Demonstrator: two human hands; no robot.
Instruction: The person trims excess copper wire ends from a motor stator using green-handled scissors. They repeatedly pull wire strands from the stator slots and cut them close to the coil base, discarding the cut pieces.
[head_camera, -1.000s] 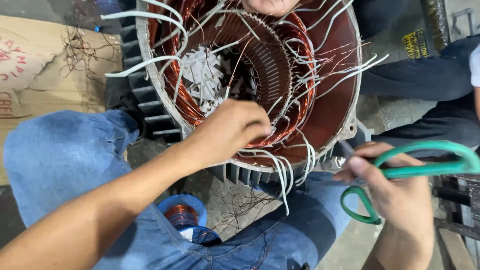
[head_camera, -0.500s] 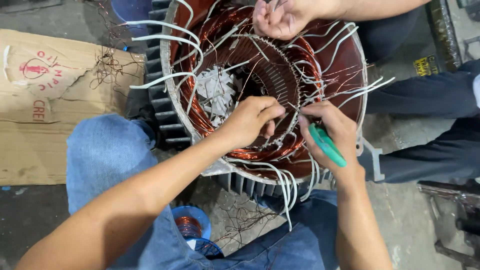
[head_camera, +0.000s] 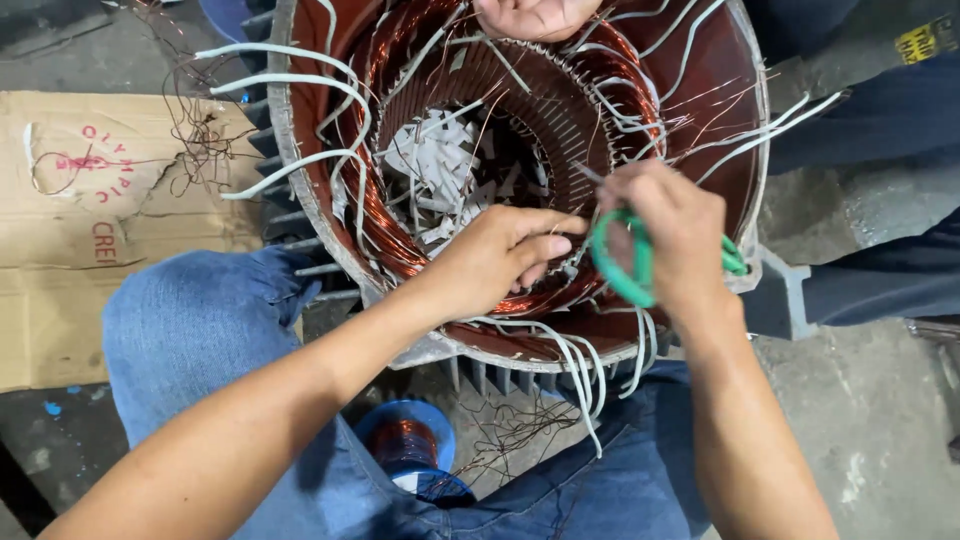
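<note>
Down by my knees, a blue spool of copper wire (head_camera: 405, 447) sits on the floor between my jeans-clad legs, loose copper strands (head_camera: 510, 440) tangled just beside it. Moving up, my left hand (head_camera: 500, 260) rests on the near rim of the motor stator (head_camera: 330, 230), fingers curled narrow and pinching at the copper winding (head_camera: 400, 250) right at the slot edge; what exactly sits between the fingertips I cannot tell. Just beside it, my right hand (head_camera: 670, 235) has its grip closed through the green handles of a pair of scissors (head_camera: 625, 275), held tight, the blades pointing in toward the same spot and mostly hidden behind my fingers. The two hands nearly touch over the near side of the coil. White insulating sleeves (head_camera: 570, 370) spill over the stator's lower rim toward my lap. Inside the bore, a heap of white paper scraps (head_camera: 440, 170) lies at the bottom. More white sleeved leads (head_camera: 270, 80) arc out over the left edge. To the left on the floor, a flattened cardboard sheet (head_camera: 90, 250). At the far rim, another person's hand (head_camera: 530, 15) touches the winding, their dark trouser legs (head_camera: 860, 130) off to the right.
</note>
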